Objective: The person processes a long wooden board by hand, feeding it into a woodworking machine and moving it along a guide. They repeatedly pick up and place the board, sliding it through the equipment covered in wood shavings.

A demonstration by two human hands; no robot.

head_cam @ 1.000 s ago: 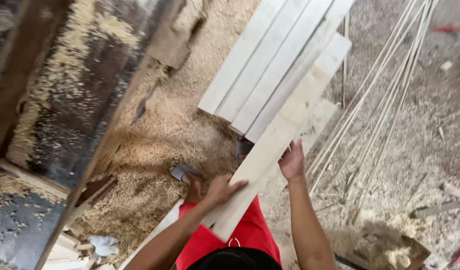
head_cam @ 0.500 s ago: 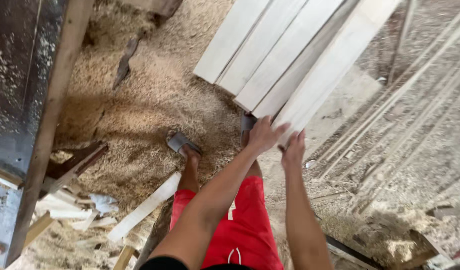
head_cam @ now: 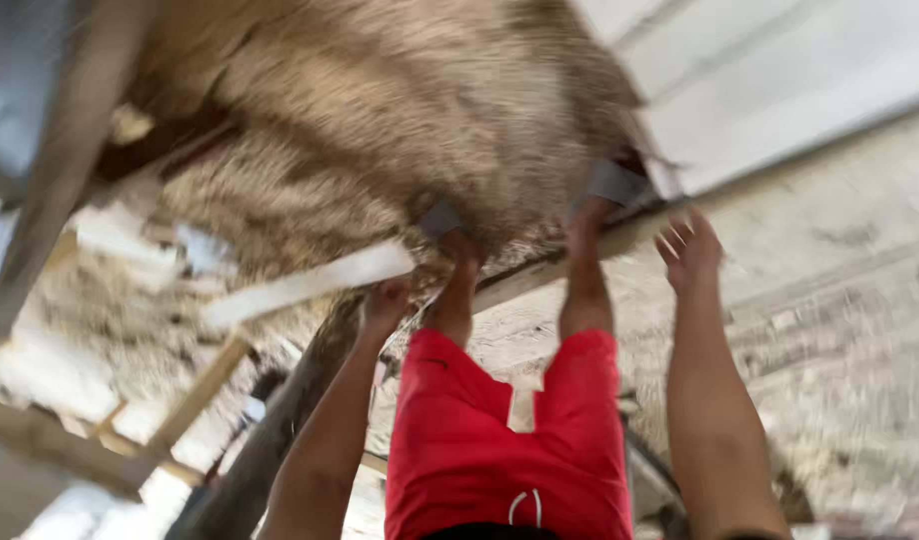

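Observation:
The view is badly blurred by motion. My right hand (head_cam: 690,250) hangs free with its fingers spread, just below the near ends of the pale planks (head_cam: 780,90) stacked at the upper right; it touches nothing. My left hand (head_cam: 385,305) is lower and to the left, with its fingers curled and nothing visible in it. It is close to the end of a pale wood strip (head_cam: 310,285) lying on the sawdust. Between my arms I see my red shorts (head_cam: 510,440) and my legs, with my feet at the edge of the sawdust heap (head_cam: 380,120).
A dark machine or bench edge (head_cam: 50,190) runs down the left side. Wood offcuts and a light timber frame (head_cam: 180,410) lie at the lower left. A dark beam (head_cam: 270,450) slants by my left leg. Dusty floor (head_cam: 840,330) spreads to the right.
Both hands have come off the long plank, which now lies with the stack at the upper right. The camera has swung down and left, and my left hand has dropped toward the strip.

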